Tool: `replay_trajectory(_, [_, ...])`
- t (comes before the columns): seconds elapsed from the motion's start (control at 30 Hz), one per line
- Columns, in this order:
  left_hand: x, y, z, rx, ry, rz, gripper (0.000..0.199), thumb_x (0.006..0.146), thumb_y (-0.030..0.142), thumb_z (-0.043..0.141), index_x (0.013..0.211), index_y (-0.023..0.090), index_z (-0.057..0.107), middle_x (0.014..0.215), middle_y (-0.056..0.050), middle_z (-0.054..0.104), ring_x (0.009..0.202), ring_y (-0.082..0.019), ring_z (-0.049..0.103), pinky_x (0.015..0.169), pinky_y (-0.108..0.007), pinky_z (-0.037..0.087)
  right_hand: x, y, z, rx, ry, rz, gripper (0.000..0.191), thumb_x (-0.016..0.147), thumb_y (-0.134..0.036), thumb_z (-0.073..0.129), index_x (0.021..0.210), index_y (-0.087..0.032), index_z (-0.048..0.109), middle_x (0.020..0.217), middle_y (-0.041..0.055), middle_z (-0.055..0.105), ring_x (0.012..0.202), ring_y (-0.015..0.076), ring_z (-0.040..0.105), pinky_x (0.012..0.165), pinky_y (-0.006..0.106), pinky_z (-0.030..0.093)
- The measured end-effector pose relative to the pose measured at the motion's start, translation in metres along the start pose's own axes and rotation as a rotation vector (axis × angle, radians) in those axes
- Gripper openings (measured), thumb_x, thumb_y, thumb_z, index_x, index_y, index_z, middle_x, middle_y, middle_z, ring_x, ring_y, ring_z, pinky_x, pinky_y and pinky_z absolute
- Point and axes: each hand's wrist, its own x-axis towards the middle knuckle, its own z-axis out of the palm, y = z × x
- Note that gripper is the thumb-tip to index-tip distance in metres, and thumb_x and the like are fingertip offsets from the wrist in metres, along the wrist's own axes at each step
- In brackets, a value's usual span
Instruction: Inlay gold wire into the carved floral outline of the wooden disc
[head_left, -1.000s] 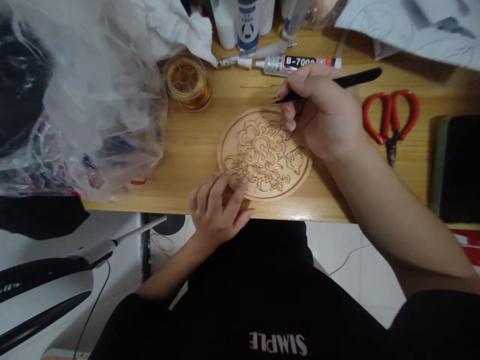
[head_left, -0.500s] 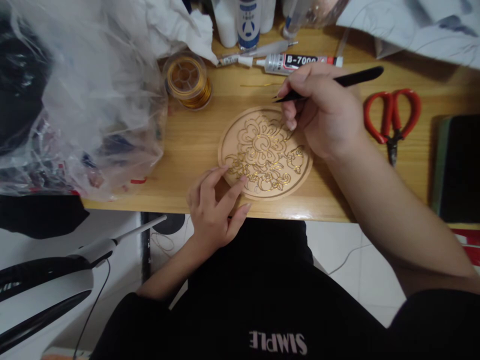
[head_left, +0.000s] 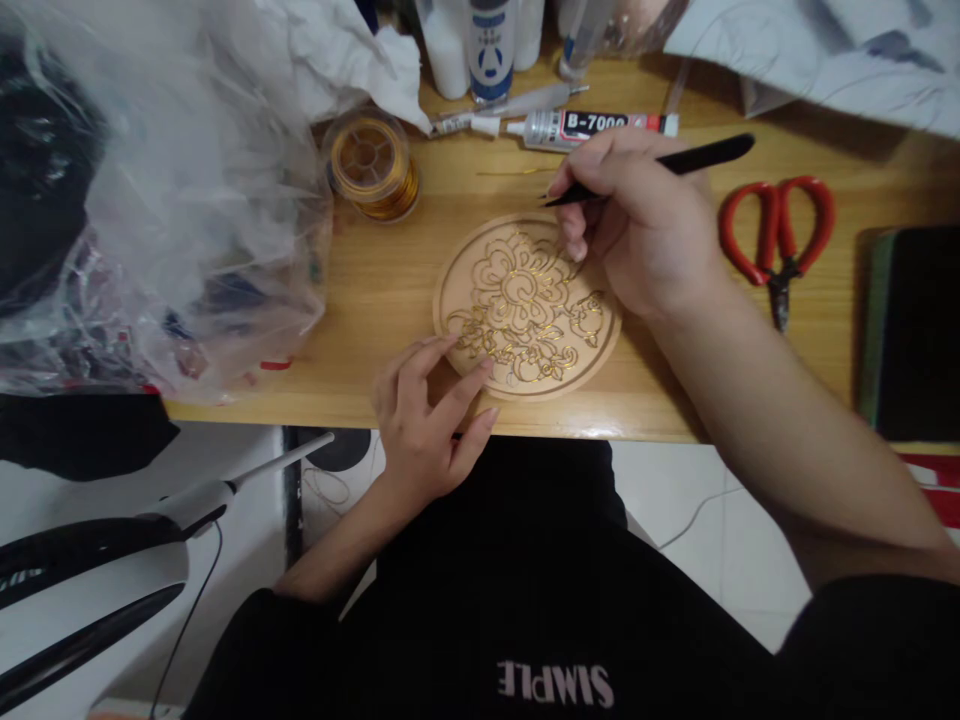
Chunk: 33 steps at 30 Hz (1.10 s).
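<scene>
My right hand is closed round black tweezers, their tips pointing left above the far edge of a round wooden board. Gold wire forms a flower and leaf pattern on the board. Whether the tips hold anything is too small to tell. My left hand lies with fingers apart, its fingertips resting on the board's near left rim. Just beyond the board is a thin piece of gold wire on the table.
A spool of gold wire stands left of the board, beside a large plastic bag. Behind lie a B-7000 glue tube and bottles. Red-handled pliers and a dark flat device are at the right.
The view has shifted slightly, so the objects on the table appear a little further left. Both hands keep nearly the same pose, the tweezers still in my right hand.
</scene>
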Motion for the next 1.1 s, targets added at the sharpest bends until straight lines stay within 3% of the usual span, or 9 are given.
replay_trajectory(0.4, [0.002, 0.000, -0.002, -0.027, -0.029, 0.035, 0.027, 0.087, 0.034, 0.056, 0.112, 0.025, 0.064, 0.128, -0.011, 0.052, 0.117, -0.030, 0.051, 0.098, -0.048, 0.040, -0.001, 0.001, 0.000, -0.006, -0.004, -0.012, 0.012, 0.066, -0.030, 0.060, 0.055, -0.026, 0.060, 0.046, -0.0016, 0.049, 0.042, 0.0114, 0.038, 0.037, 0.028, 0.022])
replay_trajectory(0.67, [0.001, -0.002, -0.002, -0.122, 0.080, 0.047, 0.022, 0.085, 0.026, 0.060, 0.106, 0.026, 0.065, 0.119, -0.008, 0.058, 0.109, -0.026, 0.056, 0.096, -0.044, 0.043, 0.001, 0.003, -0.003, -0.017, -0.018, -0.016, 0.012, 0.068, -0.031, 0.061, 0.057, -0.026, 0.060, 0.047, -0.0015, 0.050, 0.042, 0.0114, 0.038, 0.037, 0.028, 0.023])
replay_trajectory(0.83, [-0.001, -0.001, 0.004, 0.022, 0.104, 0.022, 0.031, 0.087, 0.030, 0.054, 0.113, 0.017, 0.067, 0.124, -0.016, 0.053, 0.114, -0.031, 0.051, 0.097, -0.046, 0.040, 0.001, 0.002, -0.002, -0.041, -0.015, -0.010, 0.014, 0.066, -0.035, 0.063, 0.057, -0.026, 0.059, 0.048, -0.0016, 0.050, 0.043, 0.0113, 0.038, 0.037, 0.027, 0.025])
replay_trajectory(1.1, [-0.003, -0.001, 0.014, 0.181, 0.120, 0.065, 0.038, 0.089, 0.042, 0.050, 0.118, 0.023, 0.066, 0.127, -0.013, 0.054, 0.116, -0.030, 0.050, 0.098, -0.044, 0.038, 0.001, 0.002, -0.003, -0.035, -0.034, -0.008, 0.015, 0.068, -0.034, 0.064, 0.058, -0.025, 0.058, 0.051, -0.0006, 0.052, 0.044, 0.0115, 0.038, 0.038, 0.027, 0.026])
